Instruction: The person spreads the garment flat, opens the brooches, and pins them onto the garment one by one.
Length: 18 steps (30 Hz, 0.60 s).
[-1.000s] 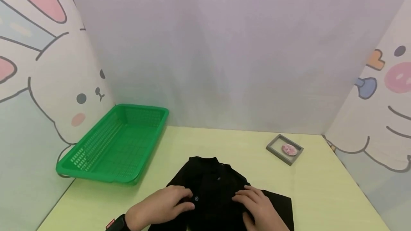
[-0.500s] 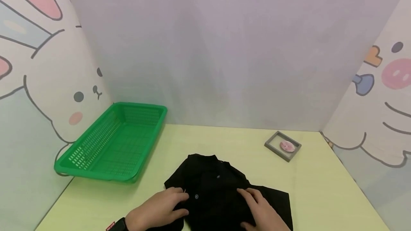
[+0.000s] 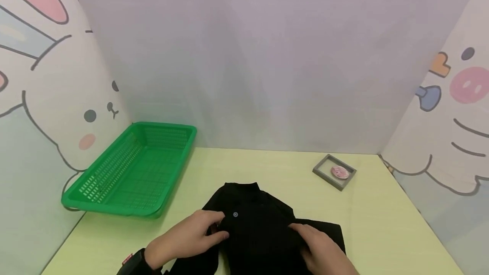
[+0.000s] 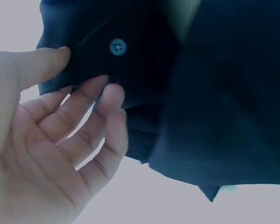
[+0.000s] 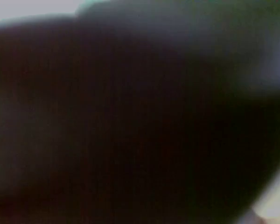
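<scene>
Hands [image 3: 191, 237] [image 3: 324, 247] touch black, round-buttoned cloth [image 3: 259, 228]; left digits apart, right grip unclear.

No text is legible; the red tag [image 3: 127, 259] on the wristband [image 3: 134, 265] is too small.

- Garment [image 3: 263, 237]: near end cut off, head view.
- Right hand [image 3: 321, 247]: wrist end cut off, near edge.
- Pink object [image 3: 340, 172], far right: too small to identify.
- Right wrist view: dark blur.
</scene>
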{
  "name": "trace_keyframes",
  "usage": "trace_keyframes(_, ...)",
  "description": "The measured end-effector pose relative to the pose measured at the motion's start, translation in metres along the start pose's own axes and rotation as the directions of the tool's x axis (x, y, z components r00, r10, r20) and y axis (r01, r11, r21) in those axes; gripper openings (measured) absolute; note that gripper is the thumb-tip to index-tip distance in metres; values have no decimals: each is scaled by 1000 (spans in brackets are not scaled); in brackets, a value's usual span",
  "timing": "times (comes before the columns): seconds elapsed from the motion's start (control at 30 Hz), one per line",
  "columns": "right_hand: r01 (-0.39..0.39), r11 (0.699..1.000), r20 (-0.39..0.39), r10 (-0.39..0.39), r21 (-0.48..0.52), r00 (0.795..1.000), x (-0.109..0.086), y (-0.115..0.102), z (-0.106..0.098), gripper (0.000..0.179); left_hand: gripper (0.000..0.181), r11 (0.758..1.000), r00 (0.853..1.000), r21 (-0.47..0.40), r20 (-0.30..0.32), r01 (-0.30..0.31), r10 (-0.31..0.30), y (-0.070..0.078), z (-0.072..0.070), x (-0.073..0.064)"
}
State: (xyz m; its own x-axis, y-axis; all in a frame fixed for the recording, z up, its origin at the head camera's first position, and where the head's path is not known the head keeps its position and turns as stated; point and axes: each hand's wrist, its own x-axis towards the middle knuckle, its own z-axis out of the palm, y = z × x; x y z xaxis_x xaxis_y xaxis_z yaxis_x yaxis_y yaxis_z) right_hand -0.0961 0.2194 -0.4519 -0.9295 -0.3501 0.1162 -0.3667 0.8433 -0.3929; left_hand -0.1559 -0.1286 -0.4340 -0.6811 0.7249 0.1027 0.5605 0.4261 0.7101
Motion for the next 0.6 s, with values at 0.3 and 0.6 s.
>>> trace_keyframes(0.3,244,970,-308,-234,-8,922,17,0,-36,49,27,976,993,-218,-112,18,-43,24,-34,10)
trace_keyframes(0.6,89,995,-257,-73,52,964,38,11,-42,37,16,916,951,-389,-236,95,-199,16,-29,45)
